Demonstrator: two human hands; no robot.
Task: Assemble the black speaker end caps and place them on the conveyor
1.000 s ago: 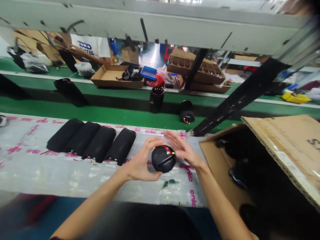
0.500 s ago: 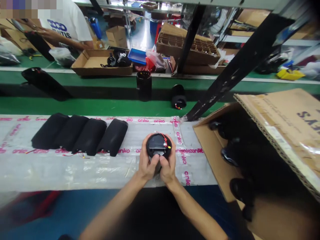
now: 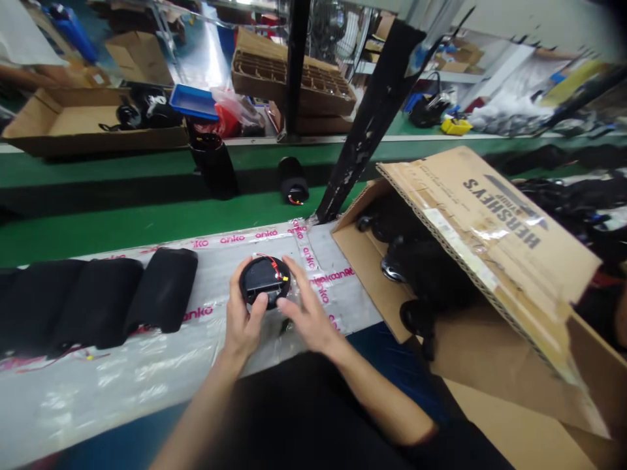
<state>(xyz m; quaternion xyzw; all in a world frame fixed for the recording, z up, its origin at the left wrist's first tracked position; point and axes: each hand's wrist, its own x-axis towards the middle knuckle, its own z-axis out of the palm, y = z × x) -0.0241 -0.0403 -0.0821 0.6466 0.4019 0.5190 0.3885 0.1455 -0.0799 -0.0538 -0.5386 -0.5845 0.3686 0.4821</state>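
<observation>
A black cylinder (image 3: 263,281) stands upright over the wrapped bench, its open end up, with red wires and a yellow connector showing. Around its left side my left hand (image 3: 243,320) is wrapped, thumb on the near rim. My right hand (image 3: 309,313) is at the right side, fingers apart, the fingertips close to the rim; whether they touch it is unclear. To the left, several black fabric-covered cylinders (image 3: 164,287) lie side by side, some with thin wires at their near ends.
An open cardboard box (image 3: 362,274) with black items is at the right. A slanted black post (image 3: 367,117) rises behind the bench. Two black cylinders (image 3: 292,179) (image 3: 214,163) are on the green surface beyond. A shallow carton (image 3: 49,124) and blue tray (image 3: 193,102) sit farther back.
The view has turned to the right, so the bench things sit farther left. My right hand's fingers have loosened and spread from the cylinder; my left hand keeps its hold.
</observation>
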